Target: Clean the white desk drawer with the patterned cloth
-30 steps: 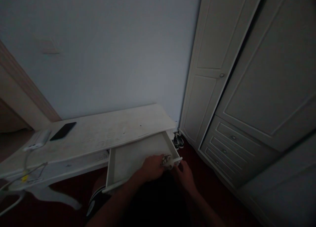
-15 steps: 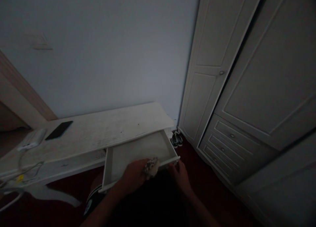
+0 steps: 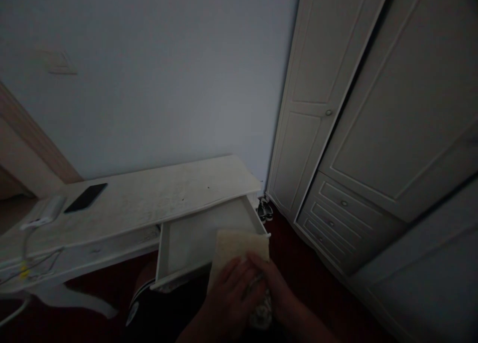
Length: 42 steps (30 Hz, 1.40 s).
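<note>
A pale cloth [image 3: 239, 244] is spread over the front right part of the open drawer [image 3: 197, 238]. My left hand [image 3: 233, 290] lies on it, fingers bent together and pressing on the fabric. Against it, my right hand [image 3: 269, 278] grips the cloth from the right side, its thumb over the top. A bunched part with a dark pattern hangs below the hands. The drawer is pulled out of the white desk [image 3: 179, 188], and its bare bottom shows to the left of the cloth.
A dark phone [image 3: 85, 197] and a white power strip [image 3: 43, 211] with cables lie on the desk's left side. White wardrobes [image 3: 298, 149] with small drawers stand at the right. A pair of dark shoes [image 3: 265, 210] sits on the red floor between them.
The cloth, crumpled in my left hand at the drawer front, is now spread out wider. My right hand has left the drawer's right corner and joined the left on the cloth.
</note>
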Tool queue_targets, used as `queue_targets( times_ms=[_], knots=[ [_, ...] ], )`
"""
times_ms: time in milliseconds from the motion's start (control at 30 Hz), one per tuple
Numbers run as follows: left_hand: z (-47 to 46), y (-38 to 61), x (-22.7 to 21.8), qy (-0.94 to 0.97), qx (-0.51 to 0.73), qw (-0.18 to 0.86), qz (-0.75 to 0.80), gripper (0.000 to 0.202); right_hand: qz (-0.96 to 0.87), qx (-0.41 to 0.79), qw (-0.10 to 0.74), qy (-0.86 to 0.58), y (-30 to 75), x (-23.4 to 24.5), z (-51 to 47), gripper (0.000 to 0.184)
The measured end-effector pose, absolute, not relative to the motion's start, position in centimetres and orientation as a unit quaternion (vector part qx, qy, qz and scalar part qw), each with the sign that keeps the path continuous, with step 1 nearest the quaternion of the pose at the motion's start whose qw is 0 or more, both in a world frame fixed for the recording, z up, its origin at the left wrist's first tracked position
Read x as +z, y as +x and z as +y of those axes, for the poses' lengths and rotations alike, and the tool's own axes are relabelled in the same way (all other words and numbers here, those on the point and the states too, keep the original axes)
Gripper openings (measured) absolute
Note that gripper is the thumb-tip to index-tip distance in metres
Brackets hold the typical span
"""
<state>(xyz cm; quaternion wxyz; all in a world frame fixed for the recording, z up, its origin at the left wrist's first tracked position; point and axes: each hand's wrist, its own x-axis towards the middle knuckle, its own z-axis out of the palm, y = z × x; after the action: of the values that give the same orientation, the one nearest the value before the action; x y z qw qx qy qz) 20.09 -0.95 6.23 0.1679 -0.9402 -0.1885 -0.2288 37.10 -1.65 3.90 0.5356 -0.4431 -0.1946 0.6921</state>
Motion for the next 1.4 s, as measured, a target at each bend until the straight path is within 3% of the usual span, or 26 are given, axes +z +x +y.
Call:
queue_targets(
  times_ms=[133, 233, 300, 367, 500, 633, 733, 967, 1167, 1400],
  knots=[
    [-0.6, 17.5, 6.6, -0.943, -0.237, 0.160, -0.170, 0.048, -0.174, 0.555, 0.624, -0.522, 39.8, 5.2, -1.3, 0.069],
    [1.0, 13.0, 5.4, -0.900, -0.245, 0.188, -0.308, 0.054, -0.352, 0.383, 0.656, -0.547, 43.3, 7.2, -0.6, 0.068],
    [2.4, 9.8, 3.8, -0.881, -0.208, 0.192, -0.380, 0.062, -0.536, 0.302, 0.585, -0.528, 45.0, 8.4, 0.2, 0.062],
    [3.5, 7.1, 2.1, -0.874, -0.176, 0.182, -0.415, 0.068, -0.691, 0.247, 0.460, -0.500, 45.7, 8.7, 1.5, 0.054],
    [4.3, 4.2, 0.1, -0.861, -0.132, 0.133, -0.472, 0.041, -0.827, 0.181, 0.247, -0.472, 43.9, 7.6, 4.8, 0.056],
    [3.9, 4.4, 0.7, -0.864, -0.105, 0.077, -0.486, 0.024, -0.857, 0.159, 0.148, -0.466, 40.0, 7.3, 7.6, 0.026],
    [3.9, 4.8, 1.4, -0.866, -0.107, 0.044, -0.486, 0.023, -0.877, 0.161, 0.101, -0.442, 35.5, 7.6, 8.5, 0.021],
    [4.9, 3.7, -0.3, -0.802, -0.216, 0.041, -0.555, 0.052, -0.914, 0.129, 0.121, -0.366, 25.2, 6.5, 7.9, 0.028],
    [4.9, 4.0, -0.2, -0.846, -0.185, 0.054, -0.497, 0.064, -0.956, 0.053, 0.109, -0.266, 30.2, 5.3, 6.4, 0.072],
    [3.7, 5.8, 1.5, -0.845, -0.067, 0.031, -0.530, 0.036, -0.960, -0.079, 0.183, -0.198, 41.4, 1.5, 5.7, 0.055]
  ],
)
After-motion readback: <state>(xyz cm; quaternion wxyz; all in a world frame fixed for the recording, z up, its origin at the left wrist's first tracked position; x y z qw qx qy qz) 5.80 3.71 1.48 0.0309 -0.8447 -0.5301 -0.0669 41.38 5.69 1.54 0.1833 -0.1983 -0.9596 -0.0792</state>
